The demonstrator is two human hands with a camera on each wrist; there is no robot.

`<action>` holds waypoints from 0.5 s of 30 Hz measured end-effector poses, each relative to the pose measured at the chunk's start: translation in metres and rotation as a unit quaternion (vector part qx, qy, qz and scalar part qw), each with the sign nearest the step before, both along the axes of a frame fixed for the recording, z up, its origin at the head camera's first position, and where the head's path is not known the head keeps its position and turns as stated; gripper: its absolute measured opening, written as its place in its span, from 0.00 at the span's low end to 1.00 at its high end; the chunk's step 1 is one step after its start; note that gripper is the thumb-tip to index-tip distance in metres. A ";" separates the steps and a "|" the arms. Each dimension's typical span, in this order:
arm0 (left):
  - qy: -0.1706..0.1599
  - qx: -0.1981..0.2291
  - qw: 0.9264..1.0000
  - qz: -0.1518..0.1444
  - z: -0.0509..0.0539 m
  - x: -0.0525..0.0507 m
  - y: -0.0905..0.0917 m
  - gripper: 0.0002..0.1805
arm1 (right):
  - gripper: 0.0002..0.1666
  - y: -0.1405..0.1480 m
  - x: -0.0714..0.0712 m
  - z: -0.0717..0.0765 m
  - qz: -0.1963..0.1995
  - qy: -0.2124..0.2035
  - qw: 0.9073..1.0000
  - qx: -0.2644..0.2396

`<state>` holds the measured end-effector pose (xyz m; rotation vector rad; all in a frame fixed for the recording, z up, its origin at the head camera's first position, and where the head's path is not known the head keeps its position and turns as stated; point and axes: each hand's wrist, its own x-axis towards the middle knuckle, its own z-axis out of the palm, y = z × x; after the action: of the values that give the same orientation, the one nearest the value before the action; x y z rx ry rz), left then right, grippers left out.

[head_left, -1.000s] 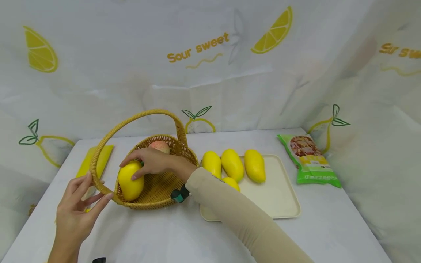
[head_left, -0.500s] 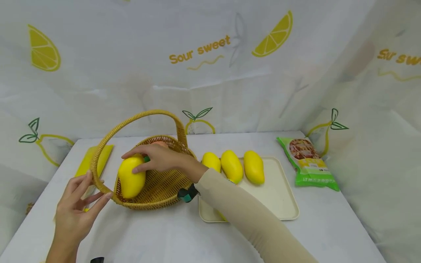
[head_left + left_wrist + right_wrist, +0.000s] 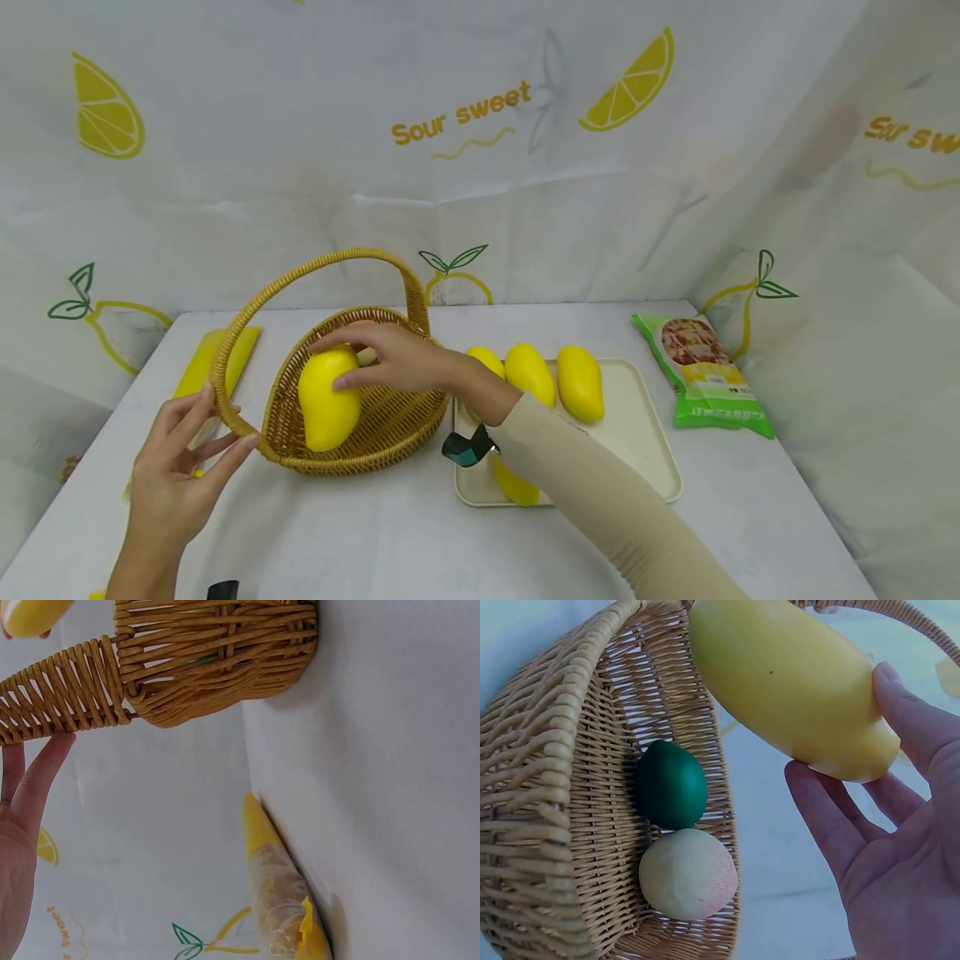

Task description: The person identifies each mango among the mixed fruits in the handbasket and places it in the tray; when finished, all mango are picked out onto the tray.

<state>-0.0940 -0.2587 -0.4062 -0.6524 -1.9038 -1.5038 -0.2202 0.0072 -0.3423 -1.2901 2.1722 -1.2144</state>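
Observation:
My right hand (image 3: 401, 357) grips a yellow mango (image 3: 327, 408) by its upper end, holding it over the wicker basket (image 3: 352, 468). In the right wrist view, fingers and thumb curl round one end of the mango, clear of the basket floor. Below it in the basket lie a dark green fruit (image 3: 672, 784) and a pale pink peach (image 3: 688, 874), side by side. My left hand (image 3: 168, 475) pinches the foot of the basket's handle (image 3: 258, 302) at the near left. From the left wrist, fingertips show against the woven handle (image 3: 64, 694).
Right of the basket stands a cream tray (image 3: 630, 450) with several mangoes (image 3: 580, 383), partly behind my right forearm. A green food bag (image 3: 708, 375) lies at the far right. Left of the basket is a yellow packet (image 3: 240, 358). A printed curtain (image 3: 480, 200) closes the back.
The mango in my right hand has come off the basket's left inner side and moved right. My right forearm has shifted right too. My left hand stays on the handle.

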 end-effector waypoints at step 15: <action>-0.002 0.012 1.000 -0.010 0.000 0.000 0.000 0.46 | 0.30 0.052 0.011 0.031 -0.001 0.066 0.998 -0.004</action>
<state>-0.0943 -0.2590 -0.4057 -0.6607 -1.8842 -1.5397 -0.2095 0.0590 -0.3110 -1.4067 2.2624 -1.1704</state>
